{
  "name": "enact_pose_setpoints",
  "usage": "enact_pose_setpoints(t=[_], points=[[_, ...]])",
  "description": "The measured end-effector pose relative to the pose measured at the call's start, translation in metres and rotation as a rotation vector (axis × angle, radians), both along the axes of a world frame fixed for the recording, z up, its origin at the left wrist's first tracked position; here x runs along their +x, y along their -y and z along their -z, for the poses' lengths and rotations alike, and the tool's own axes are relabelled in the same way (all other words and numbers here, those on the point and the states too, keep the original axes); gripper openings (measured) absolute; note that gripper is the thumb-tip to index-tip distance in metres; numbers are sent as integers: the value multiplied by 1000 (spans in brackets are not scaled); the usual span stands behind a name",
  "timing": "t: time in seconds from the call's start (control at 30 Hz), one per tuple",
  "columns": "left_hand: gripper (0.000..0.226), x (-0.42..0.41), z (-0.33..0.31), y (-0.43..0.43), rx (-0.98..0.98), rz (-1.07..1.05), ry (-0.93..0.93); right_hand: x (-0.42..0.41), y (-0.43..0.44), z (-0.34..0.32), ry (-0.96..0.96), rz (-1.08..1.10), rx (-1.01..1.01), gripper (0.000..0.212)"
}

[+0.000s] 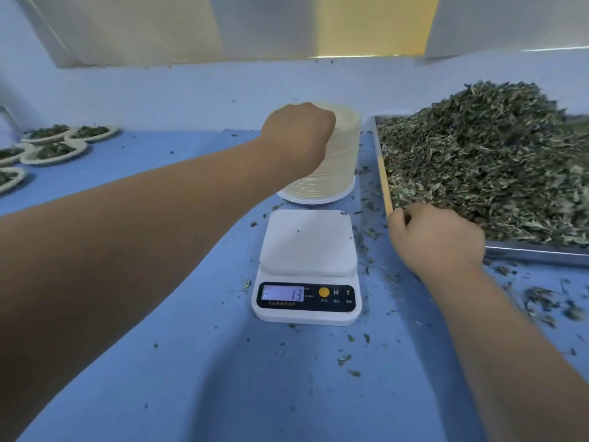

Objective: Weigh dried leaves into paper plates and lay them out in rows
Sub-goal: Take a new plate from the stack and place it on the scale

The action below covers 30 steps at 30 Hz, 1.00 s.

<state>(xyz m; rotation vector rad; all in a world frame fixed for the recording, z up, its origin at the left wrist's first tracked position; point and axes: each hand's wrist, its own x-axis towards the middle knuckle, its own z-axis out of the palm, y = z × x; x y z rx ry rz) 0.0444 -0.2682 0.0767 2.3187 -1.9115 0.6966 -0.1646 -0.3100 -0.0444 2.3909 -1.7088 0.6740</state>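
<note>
blue table (pixel 197 393) | pale blue wall (pixel 159 90) | white and yellow panels (pixel 350 23) above

Soft, even light is filling the room. A faint shadow is lying on the table (pixel 197 393). Edges are bending and blurring.

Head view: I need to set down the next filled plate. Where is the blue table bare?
Widest bare stretch: between the filled plates at far left and the scale, though the left forearm crosses it. Mostly bare too in front of the scale. Crowded: the gap between scale and tray, and below the tray, strewn with leaf scraps.
</note>
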Motion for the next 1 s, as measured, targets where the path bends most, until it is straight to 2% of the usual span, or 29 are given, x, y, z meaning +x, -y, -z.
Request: enact_pose_setpoints(t=[0.3, 0.43, 0.6, 0.8, 0.9, 1.0], points=[[30, 8, 2, 7, -23, 47, 100, 2, 2, 5, 23, 8, -37, 43], [13, 6, 0, 7, 2, 19, 106, 1, 0, 4, 61, -16, -45, 43], [16, 2, -2, 5, 39, -5, 140, -1, -1, 3, 83, -38, -36, 43], [15, 1, -5, 6, 156, 32, 303, -2, 0, 5, 103, -45, -44, 42], [46, 4, -8, 10, 168, 113, 453, -2, 2, 5, 90, -43, -39, 42], [66, -2, -14, 10, 191, 152, 460, -2, 1, 4, 83, -46, -33, 42]])
